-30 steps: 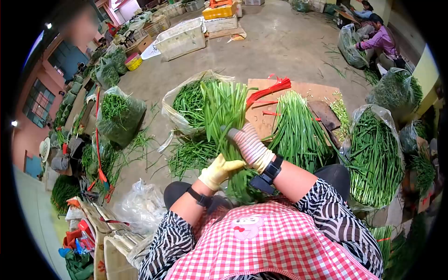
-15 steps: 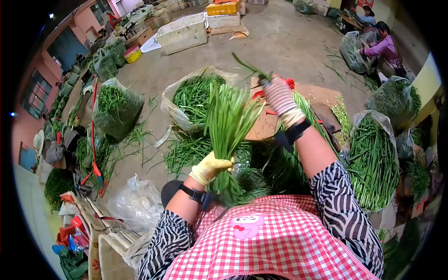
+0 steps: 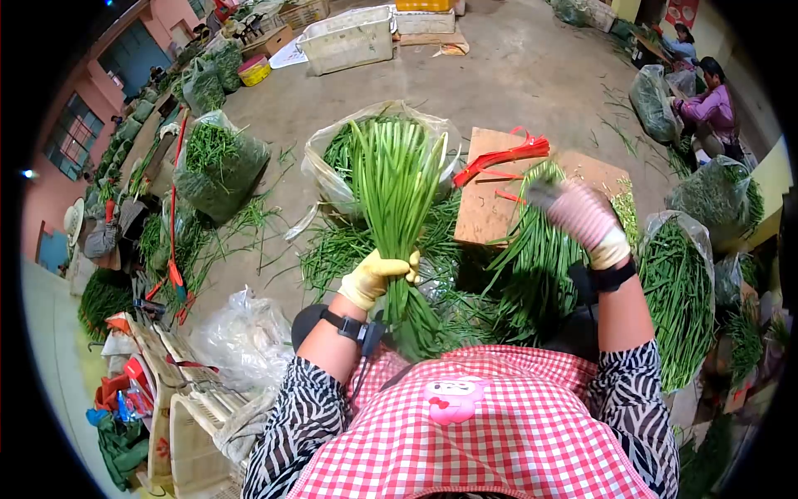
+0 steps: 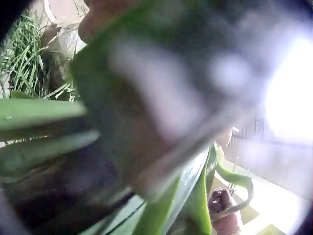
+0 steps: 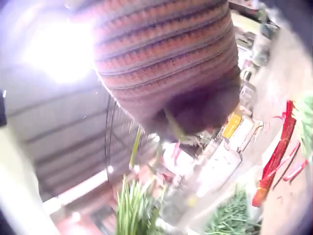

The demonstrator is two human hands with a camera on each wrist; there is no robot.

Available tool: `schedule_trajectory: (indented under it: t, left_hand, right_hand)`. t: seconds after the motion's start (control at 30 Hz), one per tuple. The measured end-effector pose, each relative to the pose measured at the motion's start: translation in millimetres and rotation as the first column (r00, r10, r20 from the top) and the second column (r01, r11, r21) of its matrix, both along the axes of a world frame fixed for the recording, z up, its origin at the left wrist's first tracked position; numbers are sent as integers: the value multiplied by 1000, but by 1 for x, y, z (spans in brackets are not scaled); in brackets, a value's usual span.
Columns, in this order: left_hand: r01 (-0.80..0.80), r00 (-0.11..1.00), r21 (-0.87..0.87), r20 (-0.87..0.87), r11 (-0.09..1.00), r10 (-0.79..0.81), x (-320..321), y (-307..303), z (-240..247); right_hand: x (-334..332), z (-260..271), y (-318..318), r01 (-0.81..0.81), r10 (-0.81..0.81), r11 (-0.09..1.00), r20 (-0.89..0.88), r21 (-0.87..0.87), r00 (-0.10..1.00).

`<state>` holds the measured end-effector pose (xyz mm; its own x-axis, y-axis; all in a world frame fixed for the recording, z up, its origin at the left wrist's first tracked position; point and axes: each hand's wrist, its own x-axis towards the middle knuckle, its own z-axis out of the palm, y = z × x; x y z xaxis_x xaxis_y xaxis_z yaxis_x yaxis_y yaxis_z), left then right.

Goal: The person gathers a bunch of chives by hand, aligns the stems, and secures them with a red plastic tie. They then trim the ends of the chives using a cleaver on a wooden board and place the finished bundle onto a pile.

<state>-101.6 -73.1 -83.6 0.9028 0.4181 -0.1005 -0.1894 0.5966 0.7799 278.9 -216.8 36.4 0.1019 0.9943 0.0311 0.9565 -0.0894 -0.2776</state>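
Note:
My left hand (image 3: 370,279), in a yellow glove, grips a bunch of garlic chives (image 3: 395,179) around its lower part. The pale stalk ends fan upward and the leaves hang toward the apron. My right hand (image 3: 588,221), in a striped glove with dark fingertips, is blurred over a second heap of chives (image 3: 532,262) at the board's edge. In the right wrist view a thin green stalk (image 5: 173,125) sticks out from the curled fingers of that glove (image 5: 166,54). Blurred leaves fill much of the left wrist view.
A brown board (image 3: 482,208) carries red ties (image 3: 507,156). An open plastic bag of greens (image 3: 320,158) stands behind the bunch, with loose greens (image 3: 337,258) on the floor. A filled bag (image 3: 677,291) is at right, crumpled plastic (image 3: 241,333) at left. A seated person (image 3: 711,108) works far right.
My right hand left the bunch, lifted away with a few leaves, then swung right and down over the other heap. The left hand keeps its grip, and the bunch's stalk ends have spread.

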Motion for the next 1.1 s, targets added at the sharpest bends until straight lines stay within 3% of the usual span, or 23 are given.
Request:
schedule_trajectory:
  t: [0.03,0.07,0.13,0.2,0.23,0.27,0.33,0.4,0.43,0.53,0.6,0.67,0.73,0.83,0.93,0.97,1.1]
  left_hand:
    - [-1,1000,17,-25,1000,2,1,0,-1]
    - [1,999,33,-48,999,1,4,0,-2]
    - [24,996,77,-84,997,-18,10,1,-3]
    - [36,993,124,-119,992,-21,15,-2,-4]
    - [45,992,158,-122,986,-26,17,-4,-3]
    - [57,991,193,-128,979,-32,20,-7,0]
    - [81,985,196,-168,977,-47,22,-8,-5]
    - [94,979,202,-198,975,-54,24,-10,-5]
    - [94,977,205,-208,974,-51,24,-11,-5]
    - [119,975,193,-207,974,-78,24,-9,-10]
    - [135,982,146,-149,980,-113,25,-9,-8]
    - [183,971,170,-183,968,-152,24,-8,-8]
    - [254,957,190,-192,948,-218,23,-7,-4]
    - [225,964,133,-175,965,-201,22,-11,-2]
    - [191,974,128,-147,973,-172,23,-11,-3]
    - [162,978,133,-154,978,-141,24,-11,-4]
    - [104,983,175,-167,979,-75,20,-4,-14]
  right_hand:
    - [-47,25,-5,-76,23,972,-235,-221,972]
    - [-65,29,-10,-188,155,910,-116,-369,981]
    - [-85,24,-7,-216,250,907,51,-361,967]
    - [-100,45,3,-172,149,981,-221,-88,964]
    - [-104,33,12,-35,55,998,-544,47,837]
    - [-121,55,15,151,-154,986,-762,-75,629]
    - [-114,26,43,191,-102,968,-439,164,893]
    - [-117,37,53,150,-154,988,-353,-40,923]
    - [-113,30,58,141,-214,971,-447,-192,869]
    - [-107,25,56,88,-227,963,-592,-254,774]
    - [-103,24,53,132,-236,970,-643,-206,728]
    - [-92,29,55,198,-259,966,-609,-166,750]
    - [-78,33,55,287,-250,955,-703,-68,666]
    - [-68,40,56,312,-210,950,-737,2,643]
    - [-66,40,49,281,-166,960,-832,-13,529]
    - [-67,41,48,288,-216,952,-896,-105,388]
    - [-74,46,37,189,-228,969,-869,-158,439]
